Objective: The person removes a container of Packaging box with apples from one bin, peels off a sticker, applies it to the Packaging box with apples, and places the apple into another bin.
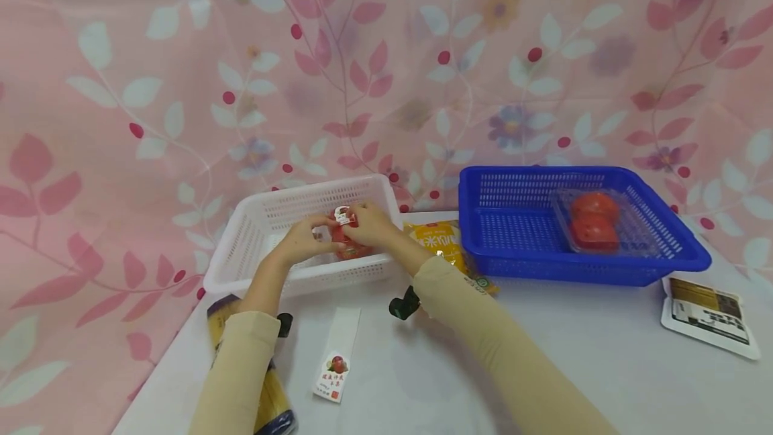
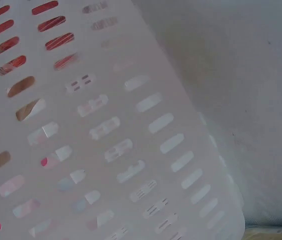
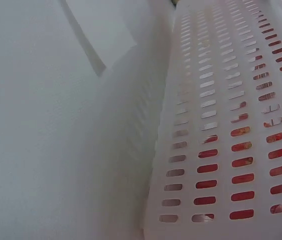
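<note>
— Two hands meet over one red pack inside the white basket, near the table's back left corner. What does each hand do?

— Left hand curls its fingers round the pack's left side; right hand grips it from the right, pinching at a small white-and-red label on top. Both are closed on the pack.

— Is the pack resting on the basket floor?

— Cannot tell. From the head view it sits low behind the front wall, and both wrist views show only red through the wall's slots, from outside.

— What lies closest to the basket?

— One yellow packet touches or nearly touches its right side, lying between the white basket and a blue basket. In front, on the table, a white strip with a red fruit picture lies towards the front edge.

— And the blue one?

— It stands right of centre, well apart from the hands, holding a clear tray with two tomatoes.

— Anything at the edges?

— Some dark blue and yellow package lies under the left forearm at the left edge, partly hidden by the beige sleeve. One flat white pouch with a dark print sits at the right edge, in front of the blue basket. Pink floral cloth hangs behind the table.
</note>
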### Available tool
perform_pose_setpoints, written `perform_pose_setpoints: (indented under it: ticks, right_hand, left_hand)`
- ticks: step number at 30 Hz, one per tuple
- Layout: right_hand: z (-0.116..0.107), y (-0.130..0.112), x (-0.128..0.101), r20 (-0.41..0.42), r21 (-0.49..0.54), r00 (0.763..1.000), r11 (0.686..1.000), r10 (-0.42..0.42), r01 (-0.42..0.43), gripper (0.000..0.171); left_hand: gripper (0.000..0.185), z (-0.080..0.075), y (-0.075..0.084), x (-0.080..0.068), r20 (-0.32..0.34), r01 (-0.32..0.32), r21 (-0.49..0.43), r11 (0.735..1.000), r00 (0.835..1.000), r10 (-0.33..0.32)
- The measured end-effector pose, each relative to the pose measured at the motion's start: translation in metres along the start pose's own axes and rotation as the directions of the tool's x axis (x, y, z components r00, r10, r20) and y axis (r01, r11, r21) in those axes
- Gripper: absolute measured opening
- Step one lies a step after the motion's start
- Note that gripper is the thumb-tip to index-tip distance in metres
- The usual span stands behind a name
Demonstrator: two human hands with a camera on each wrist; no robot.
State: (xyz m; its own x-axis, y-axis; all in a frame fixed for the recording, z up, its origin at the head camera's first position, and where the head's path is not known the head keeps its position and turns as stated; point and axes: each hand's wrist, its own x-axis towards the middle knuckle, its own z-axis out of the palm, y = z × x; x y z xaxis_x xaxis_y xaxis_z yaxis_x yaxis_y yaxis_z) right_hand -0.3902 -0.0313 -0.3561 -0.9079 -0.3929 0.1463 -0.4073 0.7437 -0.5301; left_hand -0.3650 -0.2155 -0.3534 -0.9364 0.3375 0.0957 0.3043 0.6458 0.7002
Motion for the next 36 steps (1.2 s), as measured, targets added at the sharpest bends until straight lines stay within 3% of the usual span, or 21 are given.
perform_pose_setpoints:
  ticks: [6, 14, 19, 25, 32, 36]
  right_hand:
    - [0.0, 0.0, -0.002, 0.068, -0.082, 0.998, 0.997, 0.017, -0.012, 0.049]
    - [-0.001, -0.007, -0.004, 0.084, -0.148, 0.996, 0.989, 0.032, -0.02, 0.056]
    - [0.0, -0.009, -0.004, 0.098, -0.28, 0.995, 0.959, -0.012, 0.039, 0.059]
    - [-0.005, -0.011, -0.011, 0.077, -0.383, 0.997, 0.922, -0.018, 0.046, 0.048]
    - [-0.03, -0.008, -0.033, 0.024, -0.36, 0.999, 0.932, -0.036, 0.042, 0.039]
    - [-0.051, 0.005, -0.052, -0.015, -0.347, 0.999, 0.937, -0.032, 0.025, 0.042]
  left_hand:
    - [0.053, 0.003, -0.001, 0.003, 0.026, -0.019, 0.043, 0.999, 1.0, 0.017]
    - [0.05, 0.003, 0.001, 0.001, 0.014, -0.086, 0.092, 0.992, 0.996, 0.085]
    - [0.044, 0.004, 0.0, 0.002, 0.001, -0.083, 0.161, 0.983, 0.996, 0.084]
    - [0.039, 0.005, 0.002, 0.006, 0.011, -0.117, 0.199, 0.973, 0.993, 0.117]
    - [0.039, -0.002, 0.014, -0.005, 0.055, -0.047, 0.28, 0.959, 0.998, 0.033]
    - [0.035, -0.005, 0.031, -0.006, 0.036, 0.0, 0.365, 0.931, 0.999, -0.014]
